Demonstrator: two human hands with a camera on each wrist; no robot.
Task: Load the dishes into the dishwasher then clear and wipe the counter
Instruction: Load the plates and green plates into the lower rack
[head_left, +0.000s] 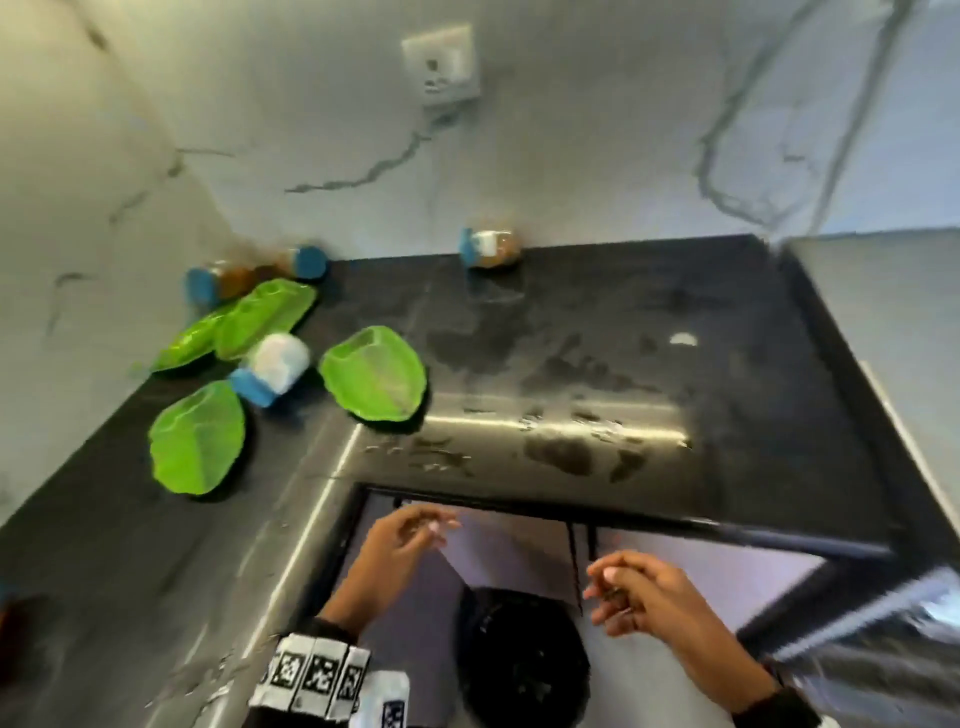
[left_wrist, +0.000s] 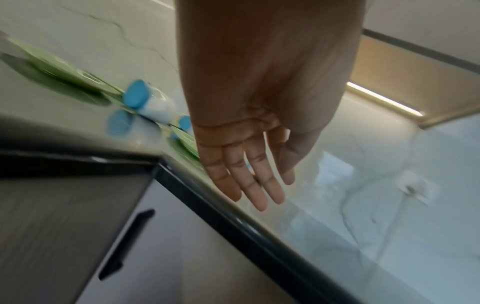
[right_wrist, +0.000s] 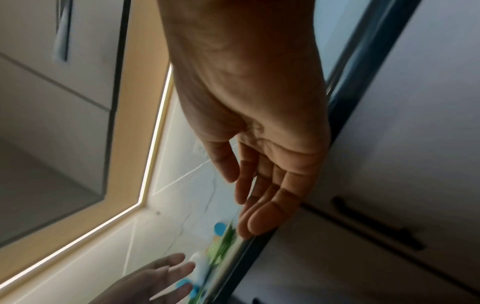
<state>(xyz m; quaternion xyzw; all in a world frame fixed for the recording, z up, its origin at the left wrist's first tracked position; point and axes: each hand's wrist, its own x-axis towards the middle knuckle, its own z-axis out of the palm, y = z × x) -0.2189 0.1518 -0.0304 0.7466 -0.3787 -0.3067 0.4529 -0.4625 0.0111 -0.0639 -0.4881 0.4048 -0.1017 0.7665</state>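
Both empty, loose-fingered hands, left (head_left: 400, 540) and right (head_left: 636, 592), hover before counter (head_left: 597, 374), green plates (head_left: 374, 371) beyond.

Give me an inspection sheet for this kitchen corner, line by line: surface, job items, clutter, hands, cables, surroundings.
Surface: black counter, wet smears across the middle.
Job's things: four green leaf-shaped plates at the left corner, two overlapping; no dishwasher seen.
Clutter: blue-lidded jars lying on their sides: a white one among the plates, brown ones by the wall.
Hands: left hand and right hand open, empty, below the counter edge.
Cables: nothing seen.
Surroundings: marble-look wall with socket; cabinet doors with black handles.
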